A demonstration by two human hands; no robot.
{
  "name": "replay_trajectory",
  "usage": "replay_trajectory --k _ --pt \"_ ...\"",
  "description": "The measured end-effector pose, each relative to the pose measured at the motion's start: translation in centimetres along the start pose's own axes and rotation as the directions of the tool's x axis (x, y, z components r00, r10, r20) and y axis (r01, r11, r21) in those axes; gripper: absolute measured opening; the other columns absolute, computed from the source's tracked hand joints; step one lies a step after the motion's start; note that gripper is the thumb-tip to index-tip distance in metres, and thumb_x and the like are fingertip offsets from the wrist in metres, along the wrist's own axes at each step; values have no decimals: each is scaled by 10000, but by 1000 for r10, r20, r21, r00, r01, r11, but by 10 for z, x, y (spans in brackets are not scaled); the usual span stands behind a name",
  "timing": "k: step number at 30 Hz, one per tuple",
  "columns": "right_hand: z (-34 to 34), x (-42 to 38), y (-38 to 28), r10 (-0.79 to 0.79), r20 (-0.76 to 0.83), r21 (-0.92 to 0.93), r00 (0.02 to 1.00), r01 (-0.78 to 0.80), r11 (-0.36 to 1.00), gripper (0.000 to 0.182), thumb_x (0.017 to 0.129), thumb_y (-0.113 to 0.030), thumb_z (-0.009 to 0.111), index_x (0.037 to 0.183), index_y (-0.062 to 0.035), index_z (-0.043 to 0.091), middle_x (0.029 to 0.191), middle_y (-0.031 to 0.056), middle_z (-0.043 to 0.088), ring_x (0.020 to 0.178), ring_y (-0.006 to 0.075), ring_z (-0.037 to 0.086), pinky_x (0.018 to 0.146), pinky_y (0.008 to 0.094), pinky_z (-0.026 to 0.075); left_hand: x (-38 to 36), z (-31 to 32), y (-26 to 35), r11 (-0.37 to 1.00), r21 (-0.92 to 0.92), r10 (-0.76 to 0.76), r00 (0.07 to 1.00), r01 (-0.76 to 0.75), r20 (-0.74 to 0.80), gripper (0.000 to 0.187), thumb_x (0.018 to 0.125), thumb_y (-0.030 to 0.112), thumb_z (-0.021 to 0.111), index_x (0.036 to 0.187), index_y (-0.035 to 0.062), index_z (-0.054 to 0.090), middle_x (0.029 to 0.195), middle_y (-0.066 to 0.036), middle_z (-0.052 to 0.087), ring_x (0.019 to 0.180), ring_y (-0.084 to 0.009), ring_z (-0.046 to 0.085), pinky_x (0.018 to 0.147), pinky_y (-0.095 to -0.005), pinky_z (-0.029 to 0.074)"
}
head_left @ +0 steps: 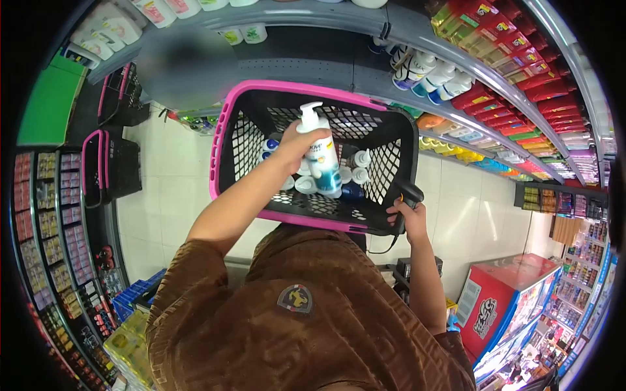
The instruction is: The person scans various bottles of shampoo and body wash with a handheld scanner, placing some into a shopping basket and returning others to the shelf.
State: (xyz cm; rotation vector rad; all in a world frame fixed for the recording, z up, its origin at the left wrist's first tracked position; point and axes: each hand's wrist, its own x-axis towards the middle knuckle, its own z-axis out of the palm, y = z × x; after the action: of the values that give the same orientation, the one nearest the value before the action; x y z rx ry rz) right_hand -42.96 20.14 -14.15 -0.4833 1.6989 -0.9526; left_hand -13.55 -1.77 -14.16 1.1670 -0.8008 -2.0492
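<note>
My left hand [301,144] is wrapped round a white pump bottle [325,159] with a teal lower part, holding it slightly tilted over the shopping basket [218,140]. The basket is black mesh with a pink rim and stands in front of my body. Inside it, below the held bottle, are several more bottles, among them white pump bottles [360,174] on the right and blue-capped ones [270,144] on the left. At the basket's front right corner, my right hand [409,220] is closed on the grip of a black handheld scanner [411,191], with a thin cord hanging below.
A grey shelf [293,72] runs across the front, with white bottles at upper left and pump bottles [450,81] at right. Red packs [528,52] fill the right shelves. More black-and-pink baskets [111,169] stand at left. A red box [495,293] sits at lower right.
</note>
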Motion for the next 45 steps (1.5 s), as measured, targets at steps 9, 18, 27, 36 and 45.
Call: replay_trajectory --k 9,18,27,36,45 --pt "-4 1 0 2 34 45 999 -3 999 211 885 -172 716 980 3 646 810 169 724 597 220 693 542 327 552 74 14 -82 624 777 230 969 -78 -88 811 619 278 905 1308 111 510 1164 -140 671 1098 -256 662 967 -358 515" --pt "-5 4 -7 45 69 30 997 -47 998 177 878 -165 708 949 -11 658 807 138 725 619 202 705 556 311 557 94 -13 -155 257 963 -5 997 76 -77 800 587 352 910 1294 168 584 1146 -169 727 1112 -356 681 1042 -443 486" --pt "-3 2 -12 55 66 16 996 -57 998 137 886 -110 684 947 9 657 798 148 719 619 219 704 550 327 561 98 -26 -183 -150 988 -173 985 -39 13 710 743 352 837 1371 190 548 1236 -118 707 1234 -290 627 1229 -517 238" --pt "-5 2 -5 35 73 53 997 -39 998 123 877 -84 669 940 21 657 802 157 721 610 221 701 536 330 554 97 -27 -164 -89 985 -206 970 -149 128 511 769 231 745 1266 135 672 1277 -145 686 1260 -324 606 1102 -445 436" --pt "-9 1 -2 1 99 103 995 -11 995 188 869 -121 707 964 36 668 810 178 724 619 246 702 544 349 562 100 71 -37 364 586 758 596 -724 264 203 850 -7 683 1052 7 665 1035 -129 679 960 -257 675 877 -347 528"
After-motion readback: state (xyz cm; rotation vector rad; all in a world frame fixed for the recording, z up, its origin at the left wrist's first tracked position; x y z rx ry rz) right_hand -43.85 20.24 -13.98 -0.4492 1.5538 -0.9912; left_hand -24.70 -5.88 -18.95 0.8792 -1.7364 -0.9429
